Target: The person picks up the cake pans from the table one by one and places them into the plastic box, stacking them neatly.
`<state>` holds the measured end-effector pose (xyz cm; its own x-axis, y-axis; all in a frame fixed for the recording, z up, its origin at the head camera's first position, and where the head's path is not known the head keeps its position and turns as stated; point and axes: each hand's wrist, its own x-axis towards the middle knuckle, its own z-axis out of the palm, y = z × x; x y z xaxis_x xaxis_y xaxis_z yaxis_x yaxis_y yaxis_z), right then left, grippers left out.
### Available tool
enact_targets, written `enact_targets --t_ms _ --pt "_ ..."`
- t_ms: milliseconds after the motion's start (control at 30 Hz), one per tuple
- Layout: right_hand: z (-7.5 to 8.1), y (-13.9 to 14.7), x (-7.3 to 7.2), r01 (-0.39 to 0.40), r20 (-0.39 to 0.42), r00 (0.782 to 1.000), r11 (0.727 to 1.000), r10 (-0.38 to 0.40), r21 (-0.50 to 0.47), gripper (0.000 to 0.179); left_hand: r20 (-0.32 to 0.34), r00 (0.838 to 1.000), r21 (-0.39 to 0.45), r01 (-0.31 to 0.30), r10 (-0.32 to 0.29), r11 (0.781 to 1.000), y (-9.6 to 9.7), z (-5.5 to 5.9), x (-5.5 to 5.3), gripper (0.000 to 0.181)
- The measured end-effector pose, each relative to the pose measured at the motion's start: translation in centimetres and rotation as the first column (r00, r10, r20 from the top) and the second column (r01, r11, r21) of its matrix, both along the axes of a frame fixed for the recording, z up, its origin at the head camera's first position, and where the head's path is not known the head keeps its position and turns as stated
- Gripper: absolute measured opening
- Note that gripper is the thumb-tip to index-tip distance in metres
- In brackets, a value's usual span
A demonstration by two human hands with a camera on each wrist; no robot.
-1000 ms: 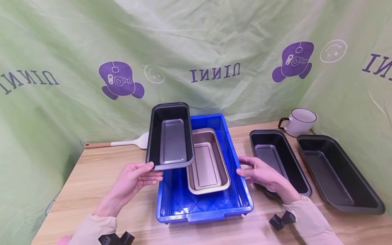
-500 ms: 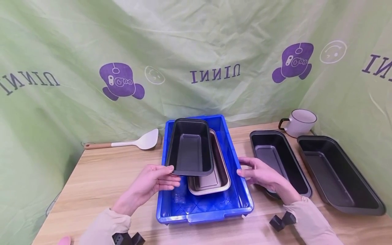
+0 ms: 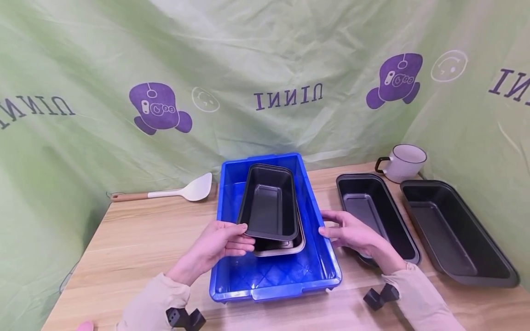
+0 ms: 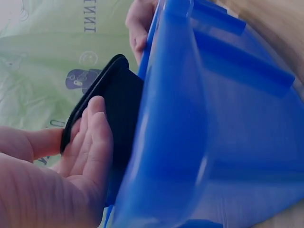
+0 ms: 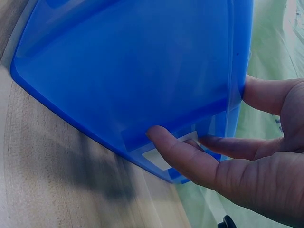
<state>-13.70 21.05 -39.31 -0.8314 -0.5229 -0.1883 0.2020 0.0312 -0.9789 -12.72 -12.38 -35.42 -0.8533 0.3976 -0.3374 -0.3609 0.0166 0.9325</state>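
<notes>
My left hand (image 3: 223, 243) pinches a black loaf pan (image 3: 267, 209) at its near left corner, thumb on the rim and fingers beneath. The pan sits over a champagne-coloured loaf pan (image 3: 280, 252), whose near rim shows below it; the rest is hidden. Both are inside the blue plastic bin (image 3: 277, 291). In the left wrist view, the black pan (image 4: 124, 104) is tilted above the bin wall. My right hand (image 3: 349, 232) holds the bin's right side, with the thumb at the rim and fingers (image 5: 185, 154) along the outer wall.
Two more dark loaf pans, a smaller one (image 3: 364, 207) and a larger one (image 3: 451, 234), stand on the right of the wooden table (image 3: 136, 243). A white mug (image 3: 405, 163) is behind them. A white spatula (image 3: 196, 187) lies at the back left, before a green curtain (image 3: 232, 41).
My left hand has carried the black loaf pan rightward and down from the bin's left side, over the champagne-coloured pan. The right hand has stayed on the bin.
</notes>
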Motion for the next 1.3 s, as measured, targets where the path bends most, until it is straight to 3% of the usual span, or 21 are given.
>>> enact_targets --t_ms 267,433,567,700,800,900,1033,1133,1300 --pt "0.3 0.0 0.0 0.004 0.0 1.0 1.0 -0.004 0.015 0.074 -0.05 0.998 -0.124 0.033 -0.04 0.992 0.2 -0.2 -0.7 0.027" --pt "0.2 0.0 0.0 0.008 -0.001 1.0 1.0 -0.008 0.014 0.074 -0.113 0.991 -0.288 0.031 -0.066 0.957 0.8 -0.1 -0.9 0.025" --pt "0.2 0.1 0.1 0.006 -0.002 1.0 1.0 -0.006 0.005 0.074 -0.193 0.975 -0.462 0.008 -0.109 0.887 1.3 0.2 -1.0 0.025" --pt "0.1 0.1 0.1 0.0 -0.009 1.0 1.0 0.0 0.001 0.074 -0.253 0.95 -0.617 -0.013 -0.182 0.787 1.9 0.4 -0.8 0.029" --pt "0.0 0.0 0.0 0.0 -0.008 1.0 1.0 0.0 0.006 0.073 -0.263 0.937 -0.696 -0.018 -0.232 0.718 2.3 0.4 -0.6 0.031" --pt "-0.1 -0.1 -0.1 -0.004 -0.009 1.0 1.0 0.004 0.012 0.073 -0.27 0.928 -0.739 -0.029 -0.257 0.673 2.6 0.3 -0.5 0.031" --pt "0.0 0.0 -0.1 -0.012 -0.018 1.0 1.0 0.012 0.01 0.075 -0.281 0.925 -0.753 -0.047 -0.257 0.657 2.6 0.4 -0.5 0.03" --pt "0.1 0.0 -0.2 -0.013 -0.027 1.0 1.0 0.014 0.014 0.076 -0.279 0.924 -0.748 -0.037 -0.263 0.663 2.6 0.6 -0.6 0.03" --pt "-0.2 0.1 -0.1 -0.001 -0.016 1.0 1.0 0.002 0.028 0.077 -0.314 0.903 -0.73 -0.033 -0.294 0.682 2.0 1.5 -1.0 0.033"
